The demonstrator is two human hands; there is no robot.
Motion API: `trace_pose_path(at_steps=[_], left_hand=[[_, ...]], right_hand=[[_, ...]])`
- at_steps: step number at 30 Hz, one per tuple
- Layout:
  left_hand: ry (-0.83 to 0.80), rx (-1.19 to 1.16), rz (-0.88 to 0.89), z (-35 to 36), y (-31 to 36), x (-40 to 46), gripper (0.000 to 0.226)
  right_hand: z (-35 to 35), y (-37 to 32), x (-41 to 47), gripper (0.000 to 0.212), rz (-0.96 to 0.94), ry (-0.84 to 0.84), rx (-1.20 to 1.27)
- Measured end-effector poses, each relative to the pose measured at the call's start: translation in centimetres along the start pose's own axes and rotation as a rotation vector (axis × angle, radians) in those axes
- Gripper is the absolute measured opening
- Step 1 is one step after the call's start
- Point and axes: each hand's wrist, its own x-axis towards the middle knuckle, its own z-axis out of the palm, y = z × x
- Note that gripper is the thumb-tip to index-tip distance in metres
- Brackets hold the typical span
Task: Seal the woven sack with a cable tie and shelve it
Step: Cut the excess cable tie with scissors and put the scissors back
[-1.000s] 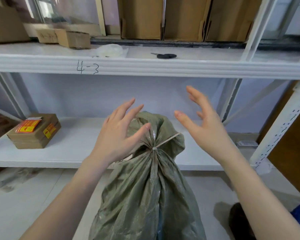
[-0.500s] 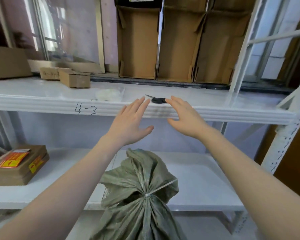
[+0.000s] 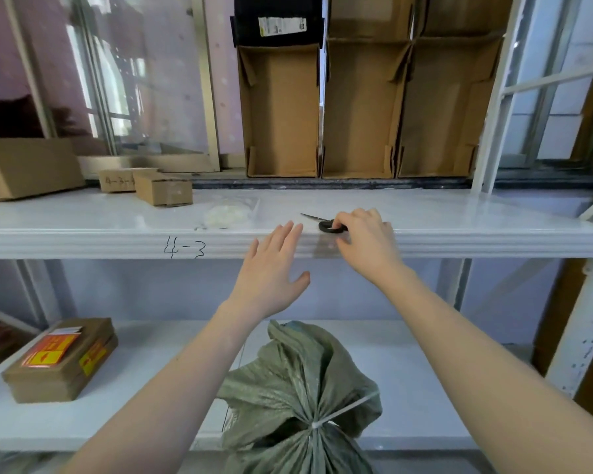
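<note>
The green woven sack (image 3: pixel 288 388) stands at the bottom centre, in front of the lower shelf (image 3: pixel 158 381). A white cable tie (image 3: pixel 350 407) cinches its neck, the tail sticking out to the upper right. My right hand (image 3: pixel 367 244) reaches onto the upper shelf (image 3: pixel 83 230), marked "4-3", and its fingers curl on the black handle of a pair of scissors (image 3: pixel 324 223). The blades point left. My left hand (image 3: pixel 271 278) hovers flat in front of that shelf's edge, fingers spread, holding nothing. Both hands are well above the sack.
A clear bag of white ties (image 3: pixel 226 213) lies left of the scissors. Small cardboard boxes (image 3: pixel 163 191) sit further left on the upper shelf, with tall open cartons (image 3: pixel 363 107) behind. A labelled brown box (image 3: pixel 62 360) rests at the lower shelf's left. A white upright (image 3: pixel 582 336) stands at right.
Both hands rose from the sack's neck to the upper shelf. My right hand went from hovering near the scissors to curling on their handle. The view tilted upward.
</note>
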Motion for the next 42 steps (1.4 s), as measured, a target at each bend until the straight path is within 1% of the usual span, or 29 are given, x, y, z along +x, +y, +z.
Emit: trace_pose_path(at_steps=[3,6,9,12,15,17,19,22,25,28,29,30,32,33,34,35,36,37,39,41,42], left_hand=[[0.044,-0.021,0.021,-0.2,0.7,-0.4,0.067],[0.103,-0.093,0.016,-0.5,1.7,-1.3,0.059],[0.102,-0.168,0.009,-0.5,3.0,-2.4,0.057],[0.017,-0.289,-0.057,-0.7,4.5,-3.7,0.06],[-0.107,-0.63,-0.181,-1.5,6.1,-5.3,0.055],[-0.116,-0.849,-0.217,-2.0,7.2,-6.6,0.04],[-0.102,-1.034,-0.25,-2.7,8.3,-8.1,0.036],[-0.131,-1.139,-0.232,-2.6,9.1,-10.1,0.044],[-0.107,-1.213,-0.268,-1.7,9.5,-11.8,0.036],[-0.045,-1.184,-0.317,-0.1,9.6,-13.1,0.044],[-0.029,-1.187,-0.319,0.5,9.5,-13.5,0.042],[-0.019,-1.202,-0.32,1.1,9.3,-13.8,0.035],[-0.014,-1.273,-0.33,2.1,8.8,-14.7,0.011],[-0.013,-1.293,-0.325,2.6,8.4,-15.2,0.008],[-0.015,-1.287,-0.301,3.0,8.0,-15.6,0.015],[-0.013,-1.247,-0.272,3.5,7.6,-16.0,0.028],[-0.012,-1.168,-0.232,3.9,7.2,-16.3,0.04],[-0.024,-1.069,-0.173,4.2,7.0,-16.5,0.048],[-0.065,-0.932,-0.066,4.8,6.8,-16.9,0.05],[-0.11,-0.916,-0.013,5.3,6.7,-17.3,0.054],[-0.144,-0.912,-0.001,5.5,6.6,-17.5,0.058]], right_hand=[[-0.8,-0.1,-0.4,0.012,0.003,0.059,-0.012],[-2.1,-0.5,-1.4,0.008,0.021,0.155,0.092],[-3.5,-1.0,-3.5,0.011,0.057,0.252,0.257],[-5.0,-2.1,-6.3,0.012,0.19,0.284,0.536],[-5.9,-3.1,-9.1,0.017,0.328,0.281,0.848],[-6.5,-3.6,-11.2,0.019,0.376,0.277,1.06],[-7.0,-4.2,-13.6,0.021,0.401,0.232,1.196],[-7.1,-4.8,-16.7,0.02,0.398,0.154,1.309],[-6.6,-5.0,-18.7,0.021,0.383,0.082,1.358],[-5.4,-5.3,-20.4,0.026,0.344,0.014,1.337],[-4.9,-5.2,-21.0,0.03,0.327,-0.002,1.324],[-4.6,-5.1,-21.5,0.033,0.315,-0.022,1.323],[-4.1,-4.7,-22.6,0.031,0.291,-0.076,1.327],[-3.8,-4.5,-23.1,0.028,0.286,-0.101,1.311],[-3.4,-4.3,-23.6,0.027,0.292,-0.12,1.285],[-3.1,-4.2,-24.0,0.028,0.305,-0.139,1.27],[-2.7,-4.1,-24.3,0.029,0.328,-0.163,1.269],[-2.2,-4.0,-24.5,0.028,0.358,-0.192,1.276],[-1.5,-3.9,-24.8,0.022,0.409,-0.286,1.303],[-1.0,-3.4,-25.1,0.014,0.431,-0.393,1.345],[-0.7,-3.0,-25.3,0.019,0.45,-0.437,1.359]])
